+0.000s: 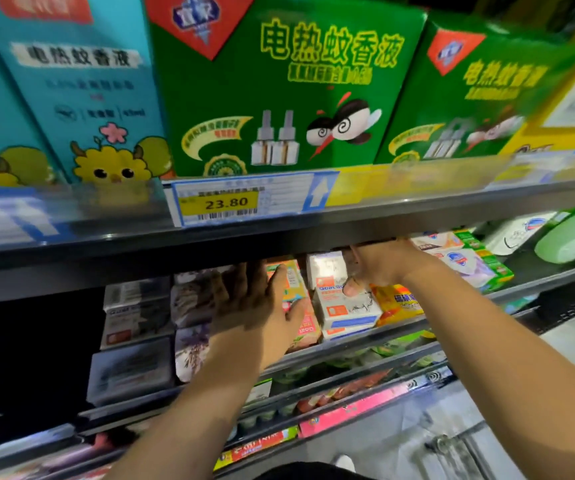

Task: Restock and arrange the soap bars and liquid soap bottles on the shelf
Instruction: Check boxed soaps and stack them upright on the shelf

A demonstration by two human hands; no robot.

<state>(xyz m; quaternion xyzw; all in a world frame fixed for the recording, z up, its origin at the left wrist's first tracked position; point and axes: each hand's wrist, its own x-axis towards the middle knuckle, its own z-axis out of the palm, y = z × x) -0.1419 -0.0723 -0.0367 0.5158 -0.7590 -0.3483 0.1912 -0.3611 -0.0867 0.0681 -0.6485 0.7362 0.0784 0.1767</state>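
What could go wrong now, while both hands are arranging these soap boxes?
The white soap boxes gripped by the right hand sit at the shelf lip; a pull may drop one. The left hand presses the orange soap boxes, which lean and might topple. The upper shelf is close above the knuckles.

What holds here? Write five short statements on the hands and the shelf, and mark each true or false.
1. The price tag reads 23.80. True.
2. The box above that tag is red. False: the green box stands there.
3. The left hand and the right hand both reach into the shelf below the tag. True.
4. The right hand's thumb presses a black box. False: it presses the white soap box.
5. The left hand holds a bottle. False: it touches the orange soap box.
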